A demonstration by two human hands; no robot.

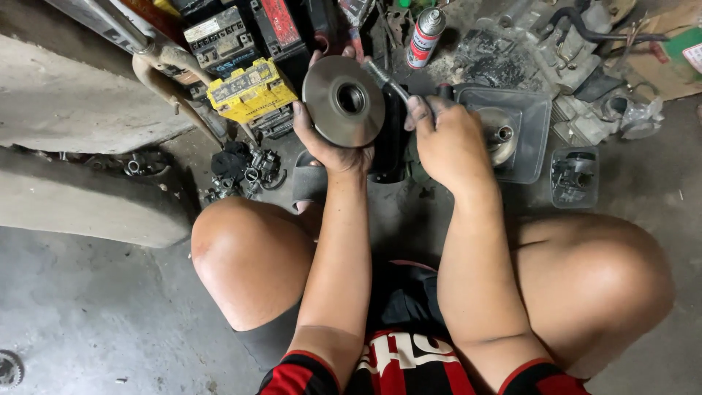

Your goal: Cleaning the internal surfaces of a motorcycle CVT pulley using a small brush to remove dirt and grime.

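Grimy grey concrete floor, oil-stained, with a pale concrete step at the left. Cluttered ahead: a yellow battery among black ones, a red-and-white spray can standing upright, a small clear tray and a larger clear plastic tray holding a metal part, plus loose carburettor pieces on the floor. Squatting, knees bare to either side. Left hand grasping a round metal disc from beneath, tilted face-up, central hole showing. Right hand clenched around a dark tool handle, its brush-like tip touching the disc's right rim.
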